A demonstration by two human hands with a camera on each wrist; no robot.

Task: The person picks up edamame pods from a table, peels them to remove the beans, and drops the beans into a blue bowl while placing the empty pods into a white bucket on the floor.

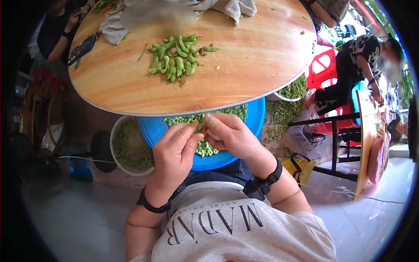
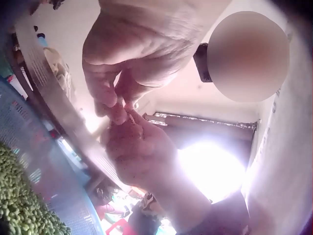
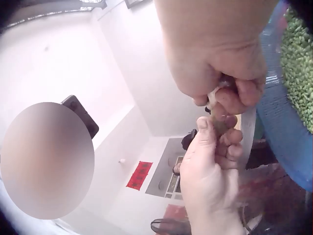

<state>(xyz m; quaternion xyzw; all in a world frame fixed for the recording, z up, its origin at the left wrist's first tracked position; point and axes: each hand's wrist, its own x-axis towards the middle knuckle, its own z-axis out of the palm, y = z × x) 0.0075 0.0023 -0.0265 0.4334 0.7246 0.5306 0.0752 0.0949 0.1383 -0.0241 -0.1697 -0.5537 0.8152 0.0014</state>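
Note:
Both hands meet over a blue basket (image 1: 149, 131) that holds shelled green beans (image 1: 206, 149). My left hand (image 1: 174, 146) pinches a green soybean pod (image 1: 200, 127) between thumb and fingers. From the other side my right hand (image 1: 235, 134) grips the same pod, largely covered by the fingers. A small white piece (image 3: 212, 98) shows between the right hand's curled fingers. On the wooden table (image 1: 244, 83), beyond the hands, lies a pile of unshelled soybean pods (image 1: 174, 56).
The table edge runs just beyond the hands. A white bucket (image 1: 114, 144) with green pods or husks stands left of the basket; another tub (image 1: 279, 97) is at right. Cloths (image 1: 114, 28) lie on the table. Other people sit around, one by a red chair (image 1: 325, 65).

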